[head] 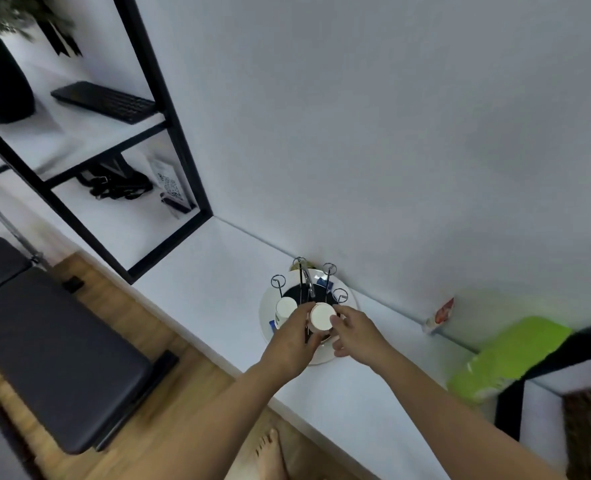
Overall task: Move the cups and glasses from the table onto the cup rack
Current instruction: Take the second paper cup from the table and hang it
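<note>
A wire cup rack (304,282) with looped prongs stands on a round white tray (264,313) against the wall on the white table (218,271). One white paper cup (284,308) sits upside down on a left prong. A second white paper cup (322,317) is upside down at the rack's front. My left hand (292,344) grips this cup from the left. My right hand (351,332) pinches it from the right with thumb and fingers. The prong under that cup is hidden.
A small red and white packet (441,313) leans on the wall to the right. A green bag (509,355) lies farther right. A black-framed shelf (169,133) with a keyboard (105,102) stands at the left. A dark bench (55,341) sits below the table.
</note>
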Demonstrator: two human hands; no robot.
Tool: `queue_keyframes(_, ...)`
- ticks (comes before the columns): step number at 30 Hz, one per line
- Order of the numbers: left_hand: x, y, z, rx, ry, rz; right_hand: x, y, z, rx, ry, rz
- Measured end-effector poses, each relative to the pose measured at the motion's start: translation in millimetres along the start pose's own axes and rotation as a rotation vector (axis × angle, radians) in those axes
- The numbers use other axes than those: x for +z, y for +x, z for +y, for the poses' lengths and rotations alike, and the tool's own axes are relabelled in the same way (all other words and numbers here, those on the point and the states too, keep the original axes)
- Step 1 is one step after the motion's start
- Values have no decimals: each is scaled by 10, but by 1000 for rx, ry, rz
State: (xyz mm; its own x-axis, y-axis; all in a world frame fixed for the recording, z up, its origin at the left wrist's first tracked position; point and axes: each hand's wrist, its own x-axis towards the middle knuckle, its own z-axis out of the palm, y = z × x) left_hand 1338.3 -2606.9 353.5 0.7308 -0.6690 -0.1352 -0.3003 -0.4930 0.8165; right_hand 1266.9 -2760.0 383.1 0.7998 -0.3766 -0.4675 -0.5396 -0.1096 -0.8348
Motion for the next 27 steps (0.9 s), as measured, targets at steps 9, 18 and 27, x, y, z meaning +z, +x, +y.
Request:
queue_keyframes(9,148,233,-257,-61,65,-81,101,267,153,111,-11,-33)
queue_keyframes(18,222,397,-348,-110,108,-100,170,396,202,194,117,-16)
queue_keyframes(27,163,475,-390,-126,163,-136,167,469,194,176,126,6)
